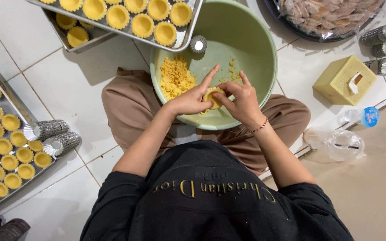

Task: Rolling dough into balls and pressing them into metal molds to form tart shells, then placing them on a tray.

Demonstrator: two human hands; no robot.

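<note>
One green bowl (260,58), three trays (188,38)

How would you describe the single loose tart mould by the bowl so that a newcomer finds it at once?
Start at the big pale green bowl over the person's lap. On its upper left rim, beside the tray of dough shells, sits one small fluted metal mould. Unlike the stacked moulds elsewhere, it stands alone and empty.

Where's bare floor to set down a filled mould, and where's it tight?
Free: white tiles between the left tray and the knee, below the top tray; also tiles between the green bowl and yellow box. Crowded: bowl centre, where left hand and right hand press the tart shell.
</note>
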